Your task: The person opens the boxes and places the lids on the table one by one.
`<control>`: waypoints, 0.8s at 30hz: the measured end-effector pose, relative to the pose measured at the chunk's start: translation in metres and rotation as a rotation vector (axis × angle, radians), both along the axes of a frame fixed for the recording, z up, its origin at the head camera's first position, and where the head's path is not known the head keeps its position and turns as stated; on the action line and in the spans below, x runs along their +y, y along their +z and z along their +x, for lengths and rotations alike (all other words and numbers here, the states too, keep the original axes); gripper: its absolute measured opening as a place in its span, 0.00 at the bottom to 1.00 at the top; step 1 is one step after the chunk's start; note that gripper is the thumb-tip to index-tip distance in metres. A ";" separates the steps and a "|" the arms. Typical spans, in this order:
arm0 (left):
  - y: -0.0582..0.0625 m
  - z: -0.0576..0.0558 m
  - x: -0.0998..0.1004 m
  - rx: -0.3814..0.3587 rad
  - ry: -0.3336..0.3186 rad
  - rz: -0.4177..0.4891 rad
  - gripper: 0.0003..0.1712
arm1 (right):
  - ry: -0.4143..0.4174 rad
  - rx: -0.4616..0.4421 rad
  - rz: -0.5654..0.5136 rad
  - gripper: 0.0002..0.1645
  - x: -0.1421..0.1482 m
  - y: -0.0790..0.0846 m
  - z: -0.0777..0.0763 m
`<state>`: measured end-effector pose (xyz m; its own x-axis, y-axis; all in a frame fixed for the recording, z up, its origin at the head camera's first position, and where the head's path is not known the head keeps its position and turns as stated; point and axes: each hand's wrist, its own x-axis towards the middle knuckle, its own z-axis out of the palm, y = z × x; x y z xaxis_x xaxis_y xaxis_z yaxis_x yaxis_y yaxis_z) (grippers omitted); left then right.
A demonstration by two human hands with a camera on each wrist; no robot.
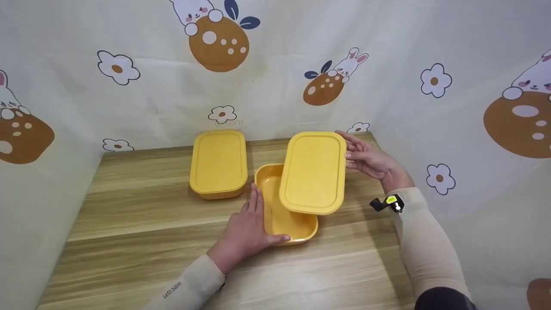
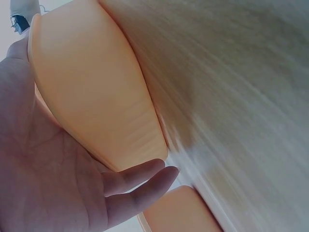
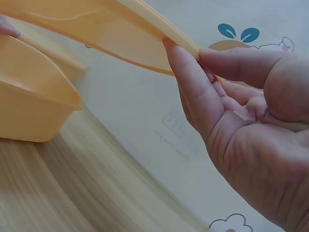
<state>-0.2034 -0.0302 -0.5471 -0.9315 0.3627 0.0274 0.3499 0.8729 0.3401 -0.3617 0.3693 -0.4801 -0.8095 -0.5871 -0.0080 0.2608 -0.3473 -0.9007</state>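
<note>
My right hand (image 1: 374,161) pinches the right edge of a yellow rectangular lid (image 1: 313,172) between thumb and fingers. The lid is raised and tilted above an open yellow box (image 1: 269,202), overlapping its right part in the head view. In the right wrist view, the lid (image 3: 120,43) is apart from the box (image 3: 29,113). My left hand (image 1: 245,228) rests against the box's near left corner, its fingers extended along the left side and its thumb at the near rim. The box's smooth outer wall (image 2: 96,92) fills much of the left wrist view.
A second yellow box (image 1: 219,165) with its lid on stands to the left, towards the back of the wood-grain table (image 1: 142,241). Light curtains (image 1: 275,86) printed with rabbits and flowers hang around the table's back and sides.
</note>
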 end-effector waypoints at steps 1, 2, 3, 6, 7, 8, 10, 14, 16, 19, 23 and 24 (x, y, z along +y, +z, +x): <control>0.000 0.000 0.000 0.000 0.000 -0.001 0.90 | -0.014 0.005 0.017 0.49 0.001 0.002 0.000; 0.000 0.000 0.000 0.001 0.000 0.000 0.90 | -0.025 0.012 0.032 0.49 0.003 0.005 0.000; 0.000 0.000 0.000 0.004 0.000 0.003 0.90 | -0.037 0.016 0.047 0.49 0.004 0.007 -0.001; 0.000 0.000 0.000 0.016 0.000 0.013 0.90 | -0.058 0.034 0.078 0.48 0.010 0.015 -0.002; 0.000 0.000 0.000 0.021 -0.002 0.015 0.89 | -0.063 0.037 0.082 0.48 0.012 0.017 -0.002; -0.001 0.000 0.000 0.026 -0.002 0.018 0.90 | -0.067 0.042 0.088 0.48 0.014 0.020 -0.002; -0.001 0.000 0.000 0.024 -0.002 0.008 0.90 | -0.077 0.046 0.093 0.48 0.018 0.023 -0.003; -0.003 -0.001 0.000 0.011 0.003 0.000 0.90 | -0.097 0.056 0.097 0.48 0.026 0.031 -0.003; -0.003 -0.002 0.000 0.005 0.006 0.001 0.90 | -0.112 0.061 0.094 0.48 0.030 0.034 -0.004; -0.003 -0.002 0.000 0.001 0.009 0.007 0.90 | -0.141 0.075 0.099 0.48 0.035 0.040 -0.004; -0.003 -0.002 0.001 0.000 0.010 0.014 0.90 | -0.174 0.090 0.123 0.47 0.040 0.046 -0.003; -0.003 -0.002 0.001 -0.002 0.009 0.013 0.90 | -0.180 0.094 0.132 0.47 0.041 0.048 -0.003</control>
<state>-0.2056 -0.0295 -0.5498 -0.9347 0.3542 0.0306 0.3417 0.8714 0.3519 -0.3646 0.4098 -0.4323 -0.9020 -0.4318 0.0048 0.1183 -0.2580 -0.9589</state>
